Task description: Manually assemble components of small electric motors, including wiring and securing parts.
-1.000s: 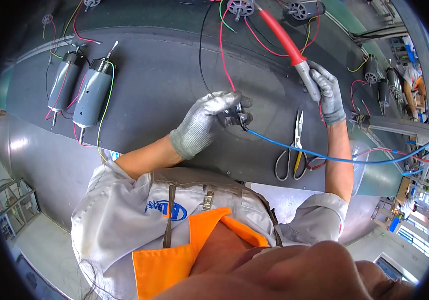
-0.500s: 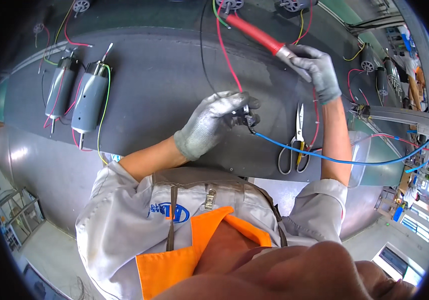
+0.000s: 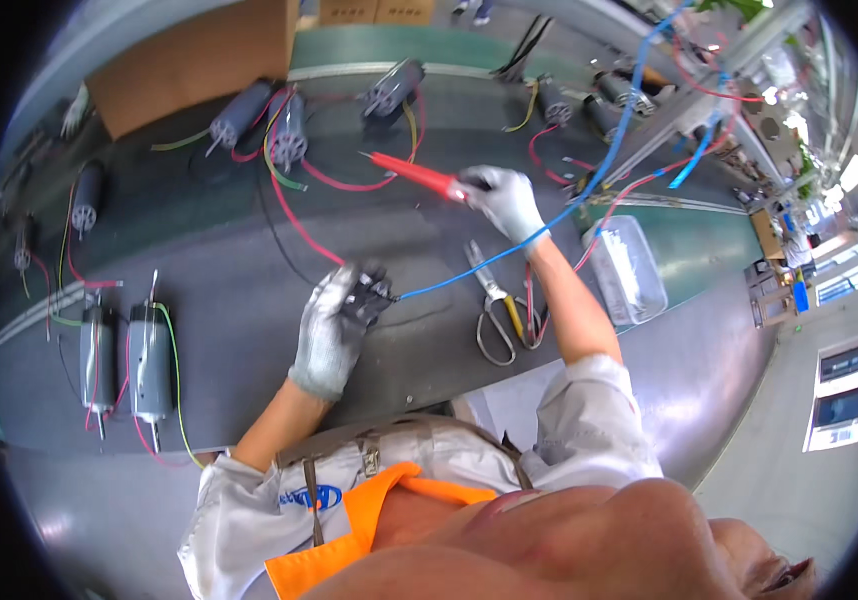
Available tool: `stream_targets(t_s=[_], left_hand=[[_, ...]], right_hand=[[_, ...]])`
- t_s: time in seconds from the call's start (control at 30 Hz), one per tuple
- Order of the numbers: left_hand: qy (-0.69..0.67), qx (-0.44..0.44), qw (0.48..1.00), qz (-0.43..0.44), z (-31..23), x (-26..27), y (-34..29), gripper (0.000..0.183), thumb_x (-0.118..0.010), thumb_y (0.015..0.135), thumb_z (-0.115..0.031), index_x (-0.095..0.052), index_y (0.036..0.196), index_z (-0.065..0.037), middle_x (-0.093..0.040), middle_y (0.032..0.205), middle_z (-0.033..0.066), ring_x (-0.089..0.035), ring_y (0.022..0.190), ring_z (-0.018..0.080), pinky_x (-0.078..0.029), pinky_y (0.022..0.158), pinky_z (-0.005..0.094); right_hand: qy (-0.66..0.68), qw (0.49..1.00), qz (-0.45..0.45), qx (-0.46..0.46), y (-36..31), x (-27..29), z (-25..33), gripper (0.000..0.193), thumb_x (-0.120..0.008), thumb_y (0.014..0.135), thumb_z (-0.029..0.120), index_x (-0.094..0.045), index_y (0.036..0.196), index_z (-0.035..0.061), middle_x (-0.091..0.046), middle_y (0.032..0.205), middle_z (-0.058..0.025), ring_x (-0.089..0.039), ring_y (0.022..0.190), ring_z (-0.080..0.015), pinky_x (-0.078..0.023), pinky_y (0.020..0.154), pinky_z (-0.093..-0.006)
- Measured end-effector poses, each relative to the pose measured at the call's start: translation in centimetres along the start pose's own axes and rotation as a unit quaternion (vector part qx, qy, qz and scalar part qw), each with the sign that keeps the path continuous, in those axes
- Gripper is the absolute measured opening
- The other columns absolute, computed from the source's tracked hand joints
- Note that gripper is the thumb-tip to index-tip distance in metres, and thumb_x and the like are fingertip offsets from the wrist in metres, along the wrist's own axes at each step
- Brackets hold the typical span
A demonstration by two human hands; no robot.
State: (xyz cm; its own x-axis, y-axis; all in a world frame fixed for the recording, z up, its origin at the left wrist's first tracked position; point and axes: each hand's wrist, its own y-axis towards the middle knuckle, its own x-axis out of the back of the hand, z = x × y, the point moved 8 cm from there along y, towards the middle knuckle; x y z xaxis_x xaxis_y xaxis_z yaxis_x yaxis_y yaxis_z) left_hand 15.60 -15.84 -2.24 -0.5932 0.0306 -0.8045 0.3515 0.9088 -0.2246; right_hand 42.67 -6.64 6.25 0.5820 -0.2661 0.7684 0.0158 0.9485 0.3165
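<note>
My left hand, in a grey-coated work glove, is closed on a black clip. A blue cable runs from the clip to the right. The red lead of a grey cylindrical motor reaches into the same hand; whether the clip bites on it is hidden. My gloved right hand grips a red test probe by its rear end. The probe's thin metal tip points left, short of the motor and above the bench. Scissors with a yellow mark on the handle lie below my right hand.
Two larger motors with coloured leads lie at the left of the dark bench. More motors stand along the back. A clear plastic tray is at the right, near a metal frame. A cardboard box stands behind.
The head view has shifted, showing more of the bench's far side. The probe has come away from the motor and lies flatter, its tip now visible. My left hand keeps its hold.
</note>
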Motion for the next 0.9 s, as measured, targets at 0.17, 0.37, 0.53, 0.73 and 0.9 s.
stream_targets(t_s=[0.17, 0.37, 0.53, 0.73, 0.9], left_hand=[[0.056, 0.015, 0.997, 0.041, 0.3, -1.1, 0.7, 0.031, -0.059, 0.101, -0.036, -0.063, 0.112, -0.007, -0.069, 0.105, 0.0103, -0.068, 0.098, 0.024, -0.054, 0.085, 0.0409], [0.247, -0.033, 0.965, 0.088, -0.6, -0.8, 2.8, 0.034, -0.054, 0.103, -0.037, -0.065, 0.103, -0.004, -0.068, 0.096, 0.0069, -0.064, 0.087, 0.016, -0.049, 0.074, 0.0324], [0.603, -0.242, 0.76, 0.002, -7.4, 0.5, 8.0, 0.04, -0.059, 0.098, -0.031, -0.066, 0.072, -0.002, -0.062, 0.062, 0.0141, -0.057, 0.056, 0.0272, -0.045, 0.059, 0.0412], [0.898, 0.07, 0.359, 0.244, -14.5, -1.7, 4.6, 0.063, -0.059, 0.092, -0.063, -0.074, 0.1, -0.003, -0.07, 0.087, 0.0201, -0.066, 0.085, 0.0321, -0.052, 0.08, 0.043], [0.97, -0.181, 0.136, -0.094, -31.6, -0.9, 15.8, 0.032, -0.064, 0.096, -0.028, -0.067, 0.102, 0.003, -0.072, 0.091, 0.0131, -0.069, 0.088, 0.0217, -0.053, 0.083, 0.0375]], right_hand=[[-0.207, 0.975, -0.069, -0.05, -9.0, 7.2, -5.0, 0.033, -0.072, 0.088, 0.027, -0.07, 0.116, 0.0098, -0.07, 0.096, -0.0183, -0.066, 0.092, -0.038, -0.051, 0.078, -0.0462], [0.454, 0.863, 0.216, -0.056, -15.2, -0.9, 8.2, 0.05, -0.072, 0.092, 0.018, -0.057, 0.135, -0.001, -0.07, 0.113, -0.0082, -0.065, 0.103, -0.0156, -0.05, 0.092, -0.0332], [0.516, 0.854, 0.05, 0.049, -17.6, 0.6, 9.0, 0.032, -0.06, 0.095, 0.019, -0.069, 0.107, -0.0093, -0.071, 0.089, -0.0154, -0.067, 0.077, -0.0222, -0.054, 0.074, -0.0297], [0.263, 0.939, 0.027, -0.219, -15.2, -4.2, 3.7, 0.034, -0.063, 0.095, 0.005, -0.064, 0.127, -0.0051, -0.071, 0.095, -0.0047, -0.06, 0.074, -0.0053, -0.049, 0.068, -0.021], [0.333, 0.917, 0.104, -0.194, -14.2, -7.5, 8.4, 0.034, -0.062, 0.094, 0.002, -0.063, 0.126, -0.0071, -0.07, 0.118, -0.0142, -0.067, 0.1, -0.0154, -0.053, 0.085, -0.027]])
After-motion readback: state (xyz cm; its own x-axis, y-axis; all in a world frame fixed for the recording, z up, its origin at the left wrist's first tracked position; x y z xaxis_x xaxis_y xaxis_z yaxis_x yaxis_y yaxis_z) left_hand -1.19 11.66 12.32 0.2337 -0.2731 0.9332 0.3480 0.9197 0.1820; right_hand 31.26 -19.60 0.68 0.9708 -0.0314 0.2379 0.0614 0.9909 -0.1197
